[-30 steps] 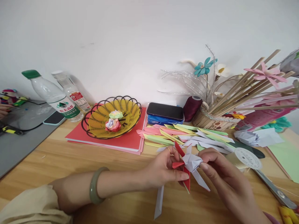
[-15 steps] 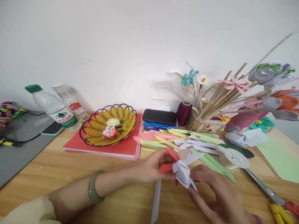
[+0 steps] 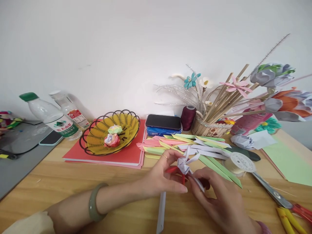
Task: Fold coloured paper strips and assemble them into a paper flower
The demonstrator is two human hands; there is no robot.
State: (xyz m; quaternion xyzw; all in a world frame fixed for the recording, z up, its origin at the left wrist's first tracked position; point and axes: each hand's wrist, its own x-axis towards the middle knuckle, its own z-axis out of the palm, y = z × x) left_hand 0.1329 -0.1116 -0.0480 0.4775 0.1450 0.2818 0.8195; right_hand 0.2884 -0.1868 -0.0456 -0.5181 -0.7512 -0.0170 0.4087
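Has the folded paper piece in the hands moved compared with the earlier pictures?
Yes. The folded paper piece now lies closer to the pile of paper strips, away from the person.

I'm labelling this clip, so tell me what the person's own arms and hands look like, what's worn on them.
Both hands are bare, no gloves. The left hand has a thin ring on one finger, and its wrist carries a thick, smooth grey-green bangle. A pale cream sleeve covers the arm near the elbow. The right hand shows no jewellery; a bit of pinkish cuff shows at its wrist.
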